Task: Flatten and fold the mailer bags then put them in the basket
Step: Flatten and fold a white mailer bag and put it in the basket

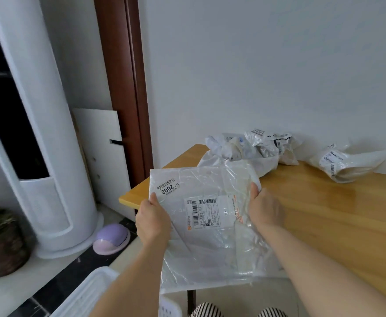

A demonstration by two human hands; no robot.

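Note:
A large, translucent white mailer bag (210, 216) with a shipping label lies spread over the near left corner of the wooden table (324, 213), its lower part hanging past the edge. My left hand (152, 223) grips its left edge. My right hand (264, 208) grips its right edge, fingers curled into the plastic. A heap of crumpled mailer bags (249, 149) sits at the back of the table against the wall, and one more crumpled bag (345, 164) lies to its right. The white slatted basket (89, 294) stands on the floor at lower left.
A tall white cylindrical appliance (50, 156) stands to the left, with a purple and pink object (112, 237) at its base. A dark woven pot (2, 239) is at the far left. A white board (105, 156) leans by the brown door frame (128, 88).

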